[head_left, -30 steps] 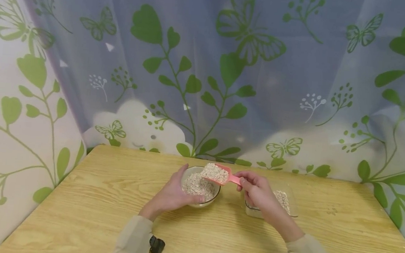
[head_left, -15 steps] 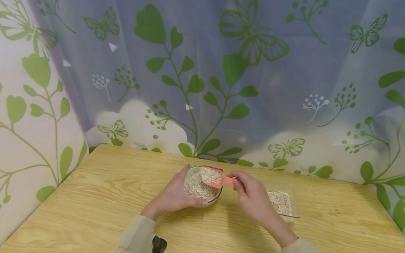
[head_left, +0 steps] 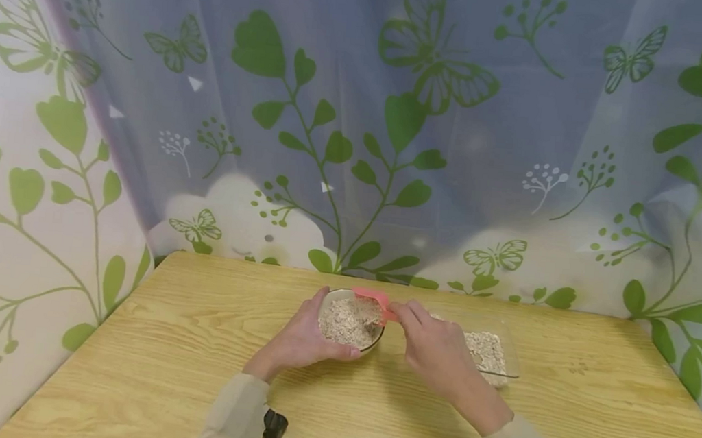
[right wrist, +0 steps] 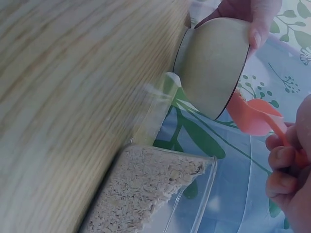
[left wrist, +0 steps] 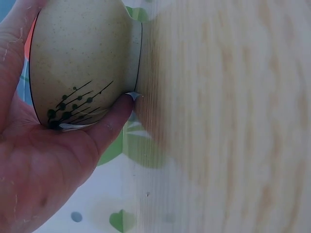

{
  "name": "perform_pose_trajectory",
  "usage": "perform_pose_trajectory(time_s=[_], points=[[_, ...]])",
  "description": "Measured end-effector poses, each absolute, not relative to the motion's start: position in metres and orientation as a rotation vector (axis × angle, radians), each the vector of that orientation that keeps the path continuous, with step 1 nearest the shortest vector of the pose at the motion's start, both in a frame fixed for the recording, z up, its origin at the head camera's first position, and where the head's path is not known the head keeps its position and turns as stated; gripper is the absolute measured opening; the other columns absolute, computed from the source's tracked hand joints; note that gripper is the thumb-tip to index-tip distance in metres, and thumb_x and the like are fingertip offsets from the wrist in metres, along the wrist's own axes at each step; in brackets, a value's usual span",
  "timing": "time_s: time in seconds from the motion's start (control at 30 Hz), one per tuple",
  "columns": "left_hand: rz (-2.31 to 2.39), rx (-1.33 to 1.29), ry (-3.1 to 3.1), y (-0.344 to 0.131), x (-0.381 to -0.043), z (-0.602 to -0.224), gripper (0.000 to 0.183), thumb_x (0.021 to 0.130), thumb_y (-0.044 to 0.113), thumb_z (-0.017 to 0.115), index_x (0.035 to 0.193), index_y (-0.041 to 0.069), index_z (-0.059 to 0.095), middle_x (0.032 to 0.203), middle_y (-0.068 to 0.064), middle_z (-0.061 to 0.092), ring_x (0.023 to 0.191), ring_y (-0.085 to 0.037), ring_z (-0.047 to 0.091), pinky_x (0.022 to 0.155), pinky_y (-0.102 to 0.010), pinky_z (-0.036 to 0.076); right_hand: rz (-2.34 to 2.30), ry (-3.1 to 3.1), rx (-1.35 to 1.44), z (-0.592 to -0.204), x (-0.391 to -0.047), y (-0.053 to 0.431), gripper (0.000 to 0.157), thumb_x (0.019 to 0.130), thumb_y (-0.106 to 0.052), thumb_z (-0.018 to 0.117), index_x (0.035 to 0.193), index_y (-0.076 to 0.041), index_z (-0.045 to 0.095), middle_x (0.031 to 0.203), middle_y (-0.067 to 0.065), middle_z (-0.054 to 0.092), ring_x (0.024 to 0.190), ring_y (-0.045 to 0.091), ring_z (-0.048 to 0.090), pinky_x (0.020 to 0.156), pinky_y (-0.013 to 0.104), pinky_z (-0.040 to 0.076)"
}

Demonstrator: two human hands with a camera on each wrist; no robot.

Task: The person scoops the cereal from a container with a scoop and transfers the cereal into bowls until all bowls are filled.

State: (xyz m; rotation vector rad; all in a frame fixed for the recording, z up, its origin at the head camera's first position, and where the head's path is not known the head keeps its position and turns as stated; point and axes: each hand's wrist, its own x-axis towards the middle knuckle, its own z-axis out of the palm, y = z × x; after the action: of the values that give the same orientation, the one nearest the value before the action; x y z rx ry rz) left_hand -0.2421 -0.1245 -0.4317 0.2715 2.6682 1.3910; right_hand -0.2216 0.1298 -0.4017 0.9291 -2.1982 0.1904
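Observation:
A round cream bowl [head_left: 331, 301] with a dark rim holds oat flakes [head_left: 340, 324]. My left hand [head_left: 301, 335] grips its left side, thumb along the near rim. In the left wrist view a dark sprig pattern marks the bowl's wall [left wrist: 82, 58], and a finger reaches its foot. My right hand [head_left: 436, 349] holds a pink scoop [head_left: 372, 294] by its handle. The scoop is tipped on its side over the right part of the bowl. In the right wrist view the scoop [right wrist: 255, 116] is at the bowl's rim, and fingers curl round the handle.
A clear rectangular container [head_left: 512, 359] with oat flakes [head_left: 486, 350] stands right of the bowl, partly behind my right hand. The wooden table [head_left: 207, 318] ends at a leaf-printed curtain [head_left: 357, 144] behind. A second printed sheet [head_left: 39, 174] hangs at the left.
The right hand has moved the scoop left over the bowl and turned it on its side. The heap of flakes it carried has tipped into the bowl. My left hand stays on the bowl.

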Motion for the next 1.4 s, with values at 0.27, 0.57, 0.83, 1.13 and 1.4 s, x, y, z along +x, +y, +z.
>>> perform_pose_trajectory(time_s=[0.27,0.57,0.83,1.13,1.4], points=[[1.421,0.278,2.651,-0.123,-0.243,-0.435,0.135,0.064,0.049,0.094,0.165,0.010,0.013,0.162,-0.023,0.031,0.142,-0.040,0.044,0.115,-0.065,0.038,0.110,-2.157,0.925,-0.403,-0.222,0.130,0.054,0.068,0.015,0.061,0.117,-0.008,0.069,0.082,-0.002,0.057,0.052,0.000,0.013,0.046,0.013,0.007],[1.418,0.270,2.632,-0.123,-0.240,-0.432,0.133,0.066,0.049,0.093,0.165,0.012,0.012,0.163,-0.021,0.030,0.142,-0.038,0.043,0.114,-0.063,0.040,0.085,-2.174,0.932,-0.406,-0.221,0.124,0.062,0.061,0.016,0.065,0.118,-0.009,0.069,0.084,-0.001,0.059,0.051,0.001,0.014,0.045,0.011,0.008],[1.455,0.271,2.607,-0.123,-0.240,-0.431,0.131,0.067,0.045,0.094,0.165,0.011,0.013,0.165,-0.019,0.028,0.143,-0.036,0.043,0.116,-0.061,0.038,0.224,-2.192,0.995,-0.411,-0.218,0.115,0.056,0.066,0.014,0.066,0.116,-0.010,0.067,0.088,-0.003,0.063,0.051,-0.003,0.018,0.044,0.008,0.012],[1.448,0.276,2.612,-0.124,-0.240,-0.431,0.133,0.067,0.046,0.094,0.165,0.011,0.012,0.164,-0.020,0.029,0.142,-0.036,0.044,0.116,-0.062,0.038,0.111,-2.139,0.981,-0.410,-0.218,0.123,0.069,0.057,0.014,0.065,0.122,-0.008,0.068,0.084,-0.002,0.059,0.053,0.000,0.021,0.045,0.010,0.012],[1.460,0.288,2.606,-0.124,-0.241,-0.430,0.135,0.066,0.046,0.094,0.165,0.010,0.010,0.163,-0.020,0.030,0.141,-0.036,0.045,0.116,-0.064,0.038,0.038,-1.999,1.001,-0.411,-0.223,0.126,0.054,0.080,0.011,0.050,0.127,-0.007,0.066,0.079,-0.002,0.055,0.054,0.002,0.024,0.049,0.010,0.011]])
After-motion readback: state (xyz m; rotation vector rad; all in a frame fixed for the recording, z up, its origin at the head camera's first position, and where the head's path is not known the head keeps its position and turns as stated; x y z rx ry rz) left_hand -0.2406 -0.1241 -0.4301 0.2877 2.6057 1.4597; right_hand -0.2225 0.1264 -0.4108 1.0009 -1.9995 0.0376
